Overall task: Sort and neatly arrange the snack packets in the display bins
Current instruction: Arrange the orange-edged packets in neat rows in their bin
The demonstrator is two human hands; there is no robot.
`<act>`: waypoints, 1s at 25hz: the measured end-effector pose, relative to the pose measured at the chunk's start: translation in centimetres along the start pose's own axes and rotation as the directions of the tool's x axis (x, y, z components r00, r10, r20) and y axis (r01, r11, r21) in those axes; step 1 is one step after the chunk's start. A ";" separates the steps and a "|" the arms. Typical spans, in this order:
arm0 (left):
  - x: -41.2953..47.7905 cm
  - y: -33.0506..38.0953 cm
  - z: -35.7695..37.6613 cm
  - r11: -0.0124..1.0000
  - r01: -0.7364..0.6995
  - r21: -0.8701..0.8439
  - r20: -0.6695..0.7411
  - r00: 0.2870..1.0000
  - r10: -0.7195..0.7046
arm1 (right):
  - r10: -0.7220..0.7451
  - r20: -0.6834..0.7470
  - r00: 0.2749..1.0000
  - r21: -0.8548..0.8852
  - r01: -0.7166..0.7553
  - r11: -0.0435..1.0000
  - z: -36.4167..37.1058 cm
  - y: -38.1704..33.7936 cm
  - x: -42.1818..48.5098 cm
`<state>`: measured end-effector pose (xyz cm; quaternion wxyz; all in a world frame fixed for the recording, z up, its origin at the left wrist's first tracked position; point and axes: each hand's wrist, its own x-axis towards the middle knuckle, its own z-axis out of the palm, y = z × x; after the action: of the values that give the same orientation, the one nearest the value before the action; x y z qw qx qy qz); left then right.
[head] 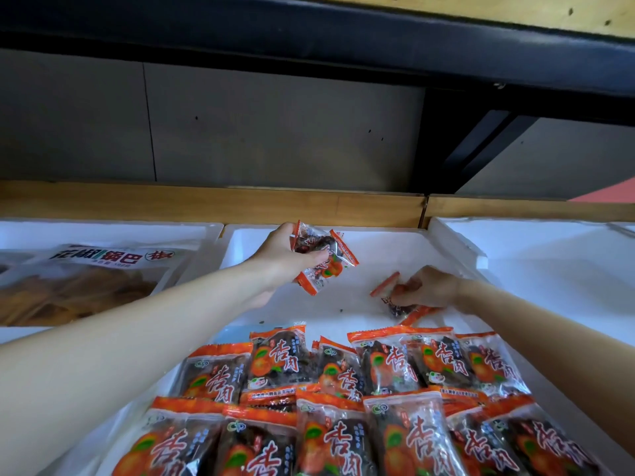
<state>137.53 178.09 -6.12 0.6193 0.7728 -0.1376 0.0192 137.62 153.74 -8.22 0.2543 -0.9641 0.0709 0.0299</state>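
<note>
The left arm reaches forward and up over the middle bin (457, 242), a white foam box, and the left hand (283, 257) is raised above the bin's far end with its fingers and thumb curled tight round the held packets (324, 261), a small bunch of clear wrappers with orange sealed ends that fan out to the right of the palm. The right arm comes in from the right, and the right hand (427, 286) is turned palm down on the bin floor, its fingertips bent and pinching the loose packets (400, 305), which lie on the bare white floor near the right wall; how many lie under the fingers cannot be told. Nearer the camera, the rows of packets (343, 400) fill the front of the same bin in 2 overlapping lines, faces up. In the left bin (113, 230), just beside it, lies a large bag (103, 273) of pale snack strips. The right bin (556, 259) touches the middle one. A wooden ledge (240, 204) runs behind all 3, with a grey panel (275, 132) above it.
</note>
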 end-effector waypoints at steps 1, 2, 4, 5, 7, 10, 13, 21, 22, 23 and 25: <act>-0.4 0.2 -0.2 1.000 -0.003 -0.003 -0.006 1.000 0.003 | -0.019 -0.030 0.999 0.139 0.023 0.990 0.0 -0.5 -0.4; -0.8 0.4 -0.4 1.000 -0.009 -0.004 -0.010 1.000 0.009 | -0.036 -0.083 0.996 0.278 0.058 0.959 -0.3 -1.0 -0.9; -1.6 1.2 -0.7 1.000 -0.029 0.000 -0.015 0.999 0.029 | -0.051 -0.249 0.967 0.409 0.152 0.900 -1.5 -2.0 -2.0; -2.1 1.7 -0.8 0.999 -0.038 0.004 -0.017 0.999 0.038 | -0.049 -0.324 0.945 0.419 0.190 0.888 -2.4 -2.5 -2.9; -3.1 2.7 -0.9 0.999 -0.050 0.002 -0.011 0.999 0.050 | -0.063 -0.402 0.914 0.423 0.246 0.872 -4.4 -2.9 -5.0; -4.9 4.2 -0.5 0.998 -0.055 -0.008 0.003 0.998 0.055 | -0.082 -0.364 0.928 0.418 0.241 0.876 -6.8 -2.0 -8.6; -6.8 5.3 0.2 0.998 -0.054 -0.042 0.022 0.998 0.055 | -0.123 -0.297 0.947 0.277 0.209 0.938 -8.1 -0.7 -11.6; -11.1 5.9 3.5 0.991 -0.001 -0.132 0.066 0.998 0.010 | -0.125 -0.150 0.981 -0.009 0.125 0.992 -6.1 2.8 -14.8; -11.4 6.0 3.7 0.991 0.002 -0.136 0.074 0.997 0.008 | -0.122 -0.110 0.986 0.033 0.127 0.991 -5.7 2.9 -14.9; -11.7 6.1 4.0 0.990 0.003 -0.141 0.079 0.997 0.009 | -0.123 -0.087 0.989 0.061 0.129 0.990 -5.3 3.1 -14.9; -12.1 6.4 4.4 0.990 0.004 -0.144 0.087 0.996 0.009 | -0.109 -0.104 0.989 0.094 0.119 0.988 -4.8 3.3 -14.7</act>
<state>123.78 174.95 -3.50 0.6668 0.7260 -0.1663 -0.0237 122.70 150.25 -4.27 0.2995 -0.9530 0.0296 -0.0360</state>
